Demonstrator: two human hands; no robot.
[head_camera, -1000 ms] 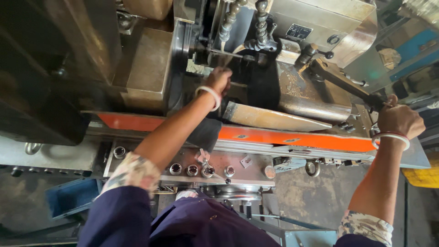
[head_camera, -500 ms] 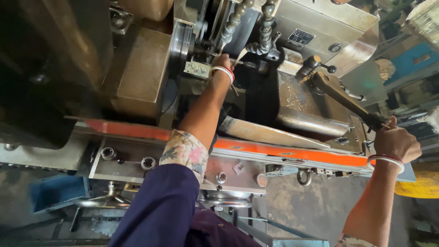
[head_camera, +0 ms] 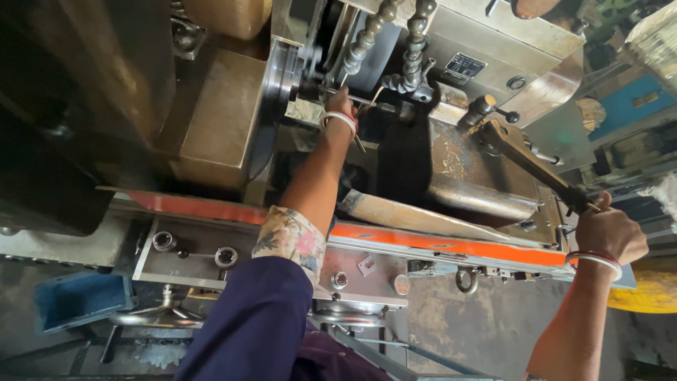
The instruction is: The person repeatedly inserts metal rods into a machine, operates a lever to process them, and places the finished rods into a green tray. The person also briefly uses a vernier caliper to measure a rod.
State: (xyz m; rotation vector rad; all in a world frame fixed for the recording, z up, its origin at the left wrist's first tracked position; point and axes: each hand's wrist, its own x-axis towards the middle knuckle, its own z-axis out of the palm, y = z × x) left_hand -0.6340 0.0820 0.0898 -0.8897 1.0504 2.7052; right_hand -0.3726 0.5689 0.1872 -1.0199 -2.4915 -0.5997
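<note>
I stand over a metal lathe-like machine [head_camera: 218, 113]. My left hand [head_camera: 340, 106] reaches deep into it beside the round chuck [head_camera: 282, 77], fingers closed around a thin metal rod [head_camera: 360, 134] near the spindle. A white bangle circles that wrist. My right hand [head_camera: 610, 233] grips the end of a long dark lever handle [head_camera: 536, 166] that slopes up to a pivot on the machine's right side. Two beaded coolant hoses [head_camera: 367, 39] hang above my left hand.
An orange strip [head_camera: 451, 247] runs along the machine's front edge. Below it a grey tray [head_camera: 211, 257] holds metal rings and small round parts. A blue bin [head_camera: 77, 300] sits lower left, a yellow object [head_camera: 649, 289] lower right, and handwheels [head_camera: 166, 314] lie beneath the tray.
My left hand has pushed further in towards the chuck. The view has shifted closer and leftward. My right hand stays on the lever handle.
</note>
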